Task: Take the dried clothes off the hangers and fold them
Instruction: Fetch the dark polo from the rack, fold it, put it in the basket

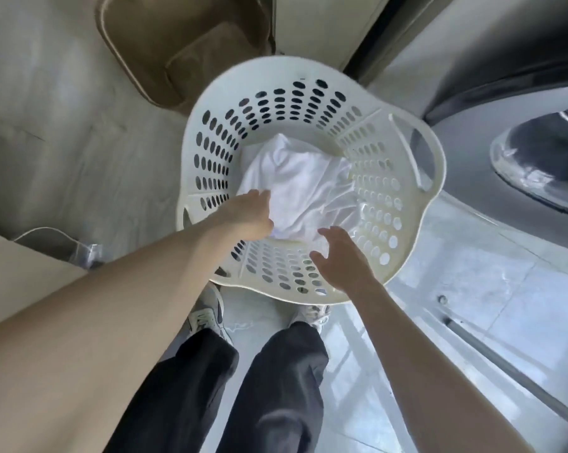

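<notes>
— Pale, glossy floor [472, 289] tiles down there, from the head camera? What stands on them?

— A white laundry basket [374, 204] full of oval holes, right in front of the person's shoes [207, 315] and dark trousers [276, 387]. A crumpled white cloth [308, 184] lies at its bottom.

— And the hands?

— The left hand [246, 214] reaches over the near rim and grips the cloth's left edge, fingers curled on it. The right hand [344, 259] hovers over the near inner wall, its fingers [328, 235] spread apart and holding nothing, tips just beside the cloth's near edge.

— What crowds the basket?

— A dark grey washing machine [472, 76] close on the right, its round door [537, 165] near the basket's handle. A tan tub [178, 44] sits just behind the basket's far rim. On the left, well apart, a grey bin [57, 243] with a clear liner.

— Anything over the cloth?

— Only the left hand covers its left edge; the basket's high wall rings it on all sides.
</notes>
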